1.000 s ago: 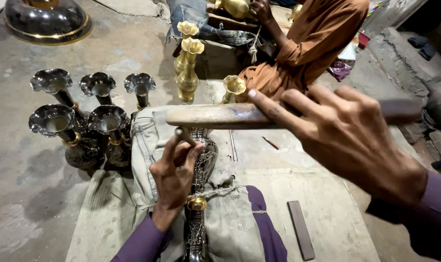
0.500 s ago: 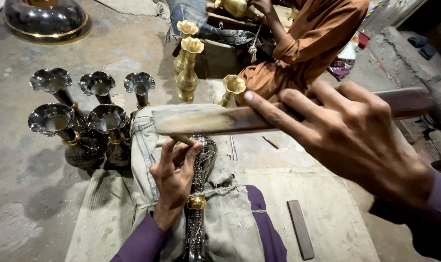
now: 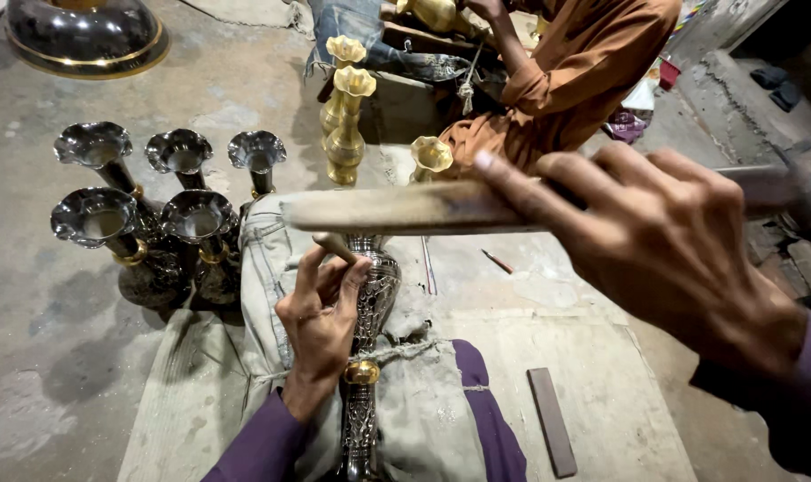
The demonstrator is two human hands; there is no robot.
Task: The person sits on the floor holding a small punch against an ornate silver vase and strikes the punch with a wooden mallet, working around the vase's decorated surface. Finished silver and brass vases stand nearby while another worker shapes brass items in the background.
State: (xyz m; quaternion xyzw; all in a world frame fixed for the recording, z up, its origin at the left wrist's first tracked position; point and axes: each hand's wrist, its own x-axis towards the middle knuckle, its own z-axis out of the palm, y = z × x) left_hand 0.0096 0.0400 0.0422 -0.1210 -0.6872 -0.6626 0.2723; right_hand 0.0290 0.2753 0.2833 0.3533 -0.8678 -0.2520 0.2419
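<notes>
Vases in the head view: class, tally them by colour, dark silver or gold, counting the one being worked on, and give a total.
Dark silver: 6, five standing in a cluster left of the cloth, plus the engraved vase under the left hand.
Gold: 3, standing vases by the seated person.
Total: 9

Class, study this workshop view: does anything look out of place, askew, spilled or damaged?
Nothing stands out. The engraved vase lies on its side on cloth padding under the left hand, deliberately steadied. The right hand holds a wooden stick above it. The dark vases stand upright.
</notes>
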